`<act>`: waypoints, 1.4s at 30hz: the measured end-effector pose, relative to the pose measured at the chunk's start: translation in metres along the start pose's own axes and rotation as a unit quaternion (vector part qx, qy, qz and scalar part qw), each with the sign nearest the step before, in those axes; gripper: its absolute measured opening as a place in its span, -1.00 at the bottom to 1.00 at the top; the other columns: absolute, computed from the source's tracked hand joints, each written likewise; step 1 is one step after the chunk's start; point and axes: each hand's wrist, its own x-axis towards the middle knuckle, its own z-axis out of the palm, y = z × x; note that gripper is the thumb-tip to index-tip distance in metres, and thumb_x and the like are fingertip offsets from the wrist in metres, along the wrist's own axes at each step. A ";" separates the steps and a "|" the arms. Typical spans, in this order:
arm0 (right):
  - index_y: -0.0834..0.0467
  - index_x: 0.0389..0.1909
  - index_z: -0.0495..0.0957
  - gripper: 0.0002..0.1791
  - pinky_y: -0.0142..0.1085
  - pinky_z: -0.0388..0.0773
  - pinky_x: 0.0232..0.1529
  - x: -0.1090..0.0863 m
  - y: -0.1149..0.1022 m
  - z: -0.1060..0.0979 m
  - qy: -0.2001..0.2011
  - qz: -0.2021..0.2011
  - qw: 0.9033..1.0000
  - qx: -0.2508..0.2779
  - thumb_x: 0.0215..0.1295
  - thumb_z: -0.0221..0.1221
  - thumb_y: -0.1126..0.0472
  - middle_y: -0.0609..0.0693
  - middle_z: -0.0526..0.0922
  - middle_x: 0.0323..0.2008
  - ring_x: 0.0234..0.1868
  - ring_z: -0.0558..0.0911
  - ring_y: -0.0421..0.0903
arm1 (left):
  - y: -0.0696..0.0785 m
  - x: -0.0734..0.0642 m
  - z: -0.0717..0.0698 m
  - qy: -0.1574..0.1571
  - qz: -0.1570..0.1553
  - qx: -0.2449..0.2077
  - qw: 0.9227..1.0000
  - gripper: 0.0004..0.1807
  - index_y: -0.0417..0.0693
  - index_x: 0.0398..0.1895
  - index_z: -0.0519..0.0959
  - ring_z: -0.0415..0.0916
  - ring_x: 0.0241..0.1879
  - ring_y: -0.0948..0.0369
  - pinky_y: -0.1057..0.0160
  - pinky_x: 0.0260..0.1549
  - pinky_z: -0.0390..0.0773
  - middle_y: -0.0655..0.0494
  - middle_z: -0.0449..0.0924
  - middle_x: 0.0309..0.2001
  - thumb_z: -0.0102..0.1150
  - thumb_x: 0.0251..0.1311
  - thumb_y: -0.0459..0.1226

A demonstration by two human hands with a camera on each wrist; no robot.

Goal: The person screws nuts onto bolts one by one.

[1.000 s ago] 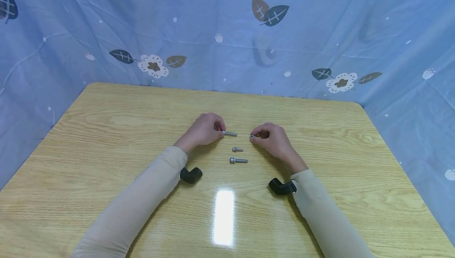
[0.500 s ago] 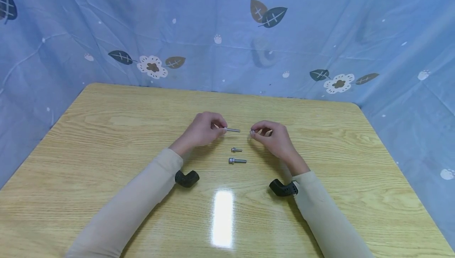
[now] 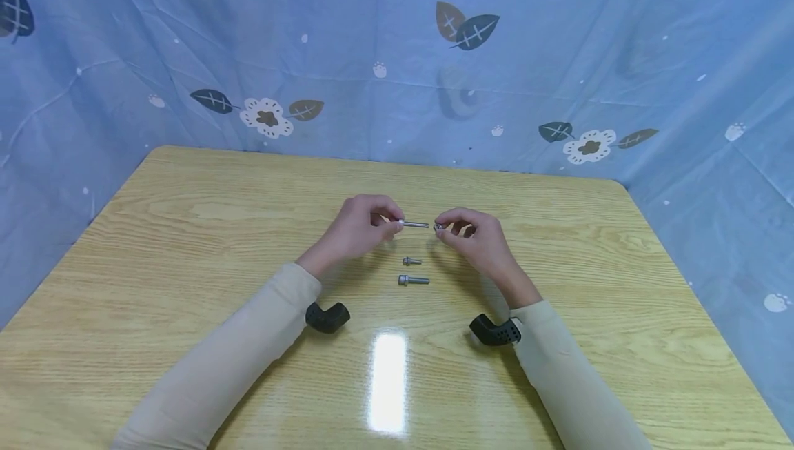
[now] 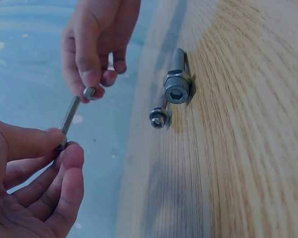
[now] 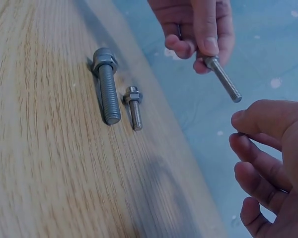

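Between thumb and fingers, my left hand [image 3: 362,229] pinches a metal bolt [image 3: 417,224] at its head, the threaded shank pointing right. My right hand [image 3: 480,238] pinches a small hex nut [image 4: 89,92], mostly hidden by fingertips in the right wrist view. Only a small gap separates the bolt's free end from the nut. Both are held above the wooden table. Closer to the body lie a small bolt [image 3: 412,261] and a thicker socket-head bolt [image 3: 414,280], each with a nut up against its head.
The wooden table [image 3: 217,229] runs back to a blue patterned curtain [image 3: 347,36]. Black curved wrist mounts [image 3: 327,318] stick out from both sleeves, low over the table. A bright light reflection [image 3: 388,381] shows near the front.
My left hand has carried the bolt right and slightly away from the body, narrowing the gap to the nut. The right hand has risen a little with the nut. Both lying bolts stay put.
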 end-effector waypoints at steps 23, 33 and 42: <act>0.25 -0.07 0.63 -0.75 -0.34 0.46 -0.22 -0.001 -0.006 0.000 0.009 -0.012 0.997 0.074 0.31 0.22 0.21 0.09 0.68 -0.14 -0.23 0.52 -0.17 | 0.006 -0.003 0.003 0.003 0.013 -0.042 0.999 -0.91 -0.08 -0.22 0.65 0.67 -0.32 -0.01 0.24 -0.47 0.56 0.04 0.66 -0.27 0.21 0.27 -0.30; 0.18 -0.04 0.62 -0.78 -0.34 0.53 -0.15 -0.002 -0.005 0.000 -0.003 -0.031 0.995 0.092 0.33 0.21 0.23 0.11 0.68 -0.13 -0.21 0.59 -0.20 | 0.008 -0.003 0.005 0.015 0.008 -0.050 0.999 -0.92 -0.08 -0.23 0.65 0.68 -0.33 -0.02 0.24 -0.48 0.56 0.04 0.66 -0.28 0.22 0.26 -0.30; 0.23 -0.07 0.62 -0.77 -0.42 0.57 -0.16 -0.002 -0.004 0.000 -0.004 -0.028 0.995 0.101 0.31 0.22 0.24 0.16 0.70 -0.14 -0.23 0.61 -0.22 | 0.008 -0.003 0.006 0.020 -0.003 -0.084 0.996 -0.92 -0.08 -0.23 0.66 0.68 -0.33 -0.05 0.18 -0.44 0.60 -0.03 0.69 -0.27 0.22 0.26 -0.31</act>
